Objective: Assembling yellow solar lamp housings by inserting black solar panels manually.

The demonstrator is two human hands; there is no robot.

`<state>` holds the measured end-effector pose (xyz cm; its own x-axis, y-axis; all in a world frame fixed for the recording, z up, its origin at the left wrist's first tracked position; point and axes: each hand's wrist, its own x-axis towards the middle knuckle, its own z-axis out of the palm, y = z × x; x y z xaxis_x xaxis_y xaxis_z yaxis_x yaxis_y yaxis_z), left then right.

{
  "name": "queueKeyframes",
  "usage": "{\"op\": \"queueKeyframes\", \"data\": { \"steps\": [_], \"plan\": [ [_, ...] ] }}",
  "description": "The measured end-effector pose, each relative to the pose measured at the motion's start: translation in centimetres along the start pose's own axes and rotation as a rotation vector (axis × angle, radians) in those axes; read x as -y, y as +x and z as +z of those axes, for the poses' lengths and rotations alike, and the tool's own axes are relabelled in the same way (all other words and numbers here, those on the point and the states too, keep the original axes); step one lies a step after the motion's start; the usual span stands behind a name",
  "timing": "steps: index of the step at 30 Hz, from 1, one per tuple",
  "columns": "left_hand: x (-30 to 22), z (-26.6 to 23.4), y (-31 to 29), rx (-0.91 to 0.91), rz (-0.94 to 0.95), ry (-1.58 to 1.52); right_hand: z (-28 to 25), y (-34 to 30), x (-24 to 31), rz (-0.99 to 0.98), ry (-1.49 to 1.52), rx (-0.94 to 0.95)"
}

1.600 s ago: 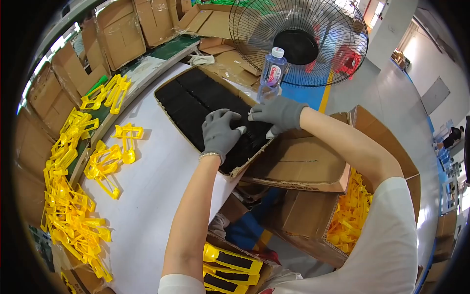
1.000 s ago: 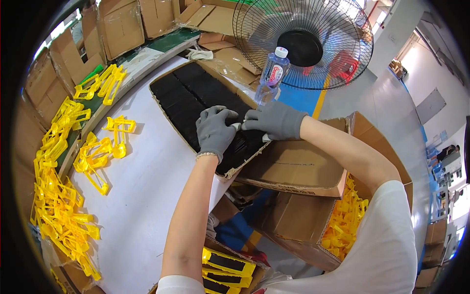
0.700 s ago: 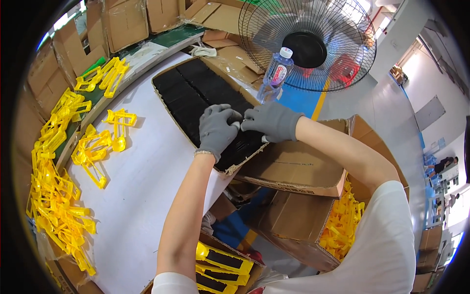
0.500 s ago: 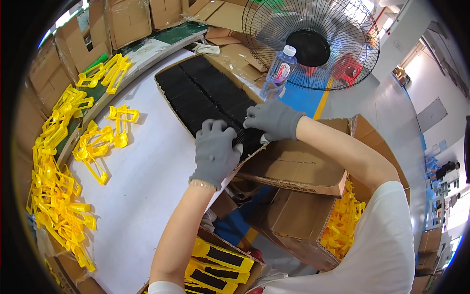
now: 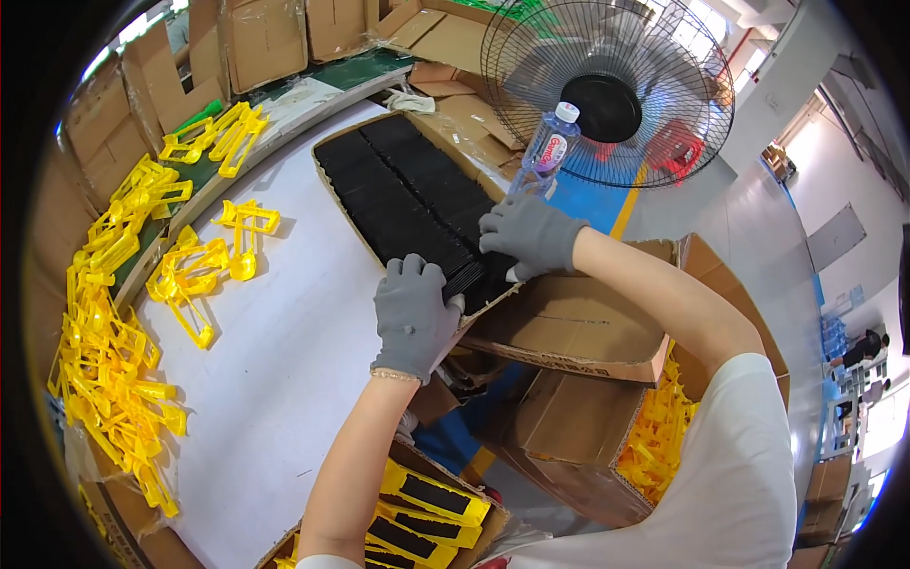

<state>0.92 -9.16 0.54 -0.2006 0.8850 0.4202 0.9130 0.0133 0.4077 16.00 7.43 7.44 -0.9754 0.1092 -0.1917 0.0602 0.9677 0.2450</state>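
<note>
The right hand is near a bottle (printed, reddish label).

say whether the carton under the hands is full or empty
Nearly full, at least: black pieces cover almost all the visible inside of the carton, close to its rim.

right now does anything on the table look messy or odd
Yes, the yellow frames: they lie tangled in a heap along the left side of the white tabletop, with a few strewn apart. That looks untidy against the black pieces, packed in rows in a cardboard box.
</note>
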Motion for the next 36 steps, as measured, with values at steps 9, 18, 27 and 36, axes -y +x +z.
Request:
{"op": "queueKeyframes", "data": {
  "steps": [9, 18, 27, 36],
  "plan": [
    [0.2, 0.0, 0.0, -0.04, -0.057, -0.09, -0.1, -1.8, -2.9, -0.052, 0.06, 0.0],
    [-0.1, 0.0, 0.0, 0.038, -0.096, -0.061, 1.0, -1.5, -1.1, 0.001, 0.116, 0.038],
    [-0.2, -0.3, 0.1, 0.031, -0.094, -0.034, -0.3, 1.6, 3.0, 0.067, -0.194, 0.192],
    [0.1, -0.1, 0.1, 0.025, -0.107, -0.066, -0.8, 0.4, -0.5, -0.122, -0.036, 0.057]
  ]
}}
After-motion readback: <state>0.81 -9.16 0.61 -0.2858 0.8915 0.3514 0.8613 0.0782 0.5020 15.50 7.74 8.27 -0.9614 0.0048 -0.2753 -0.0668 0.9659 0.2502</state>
